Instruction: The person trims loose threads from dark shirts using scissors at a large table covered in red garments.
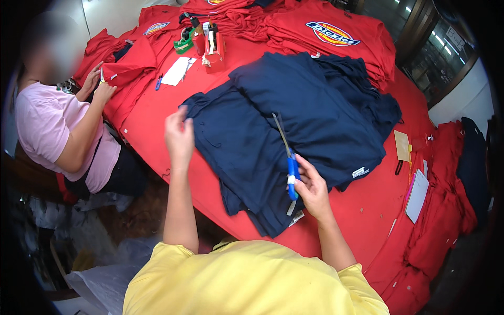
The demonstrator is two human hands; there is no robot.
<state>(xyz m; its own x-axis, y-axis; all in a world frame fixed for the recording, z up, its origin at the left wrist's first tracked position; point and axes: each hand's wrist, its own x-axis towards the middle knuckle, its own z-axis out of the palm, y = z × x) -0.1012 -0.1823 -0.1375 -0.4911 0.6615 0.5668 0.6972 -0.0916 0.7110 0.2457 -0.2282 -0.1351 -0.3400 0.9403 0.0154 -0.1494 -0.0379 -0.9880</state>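
My right hand [312,189] is closed on blue-handled scissors [292,176]. Their long, narrow blades point away from me over a pile of navy garments [315,113]. At the left edge of the pile lies one flatter navy garment [231,142]. My left hand [179,139] is raised beside that garment's far left corner, fingers apart and slightly blurred. I see nothing held in it; whether its fingertips touch the cloth I cannot tell. Small white labels [360,172] show on the navy cloth near my right hand.
A co-worker in a pink shirt [58,121] at the left holds small scissors over a red garment [131,68]. The red-covered table [152,126] carries a red tool box [214,58], a green tape dispenser [184,43], white paper [177,71] and stacked red shirts [362,58]. Cards [417,195] lie right.
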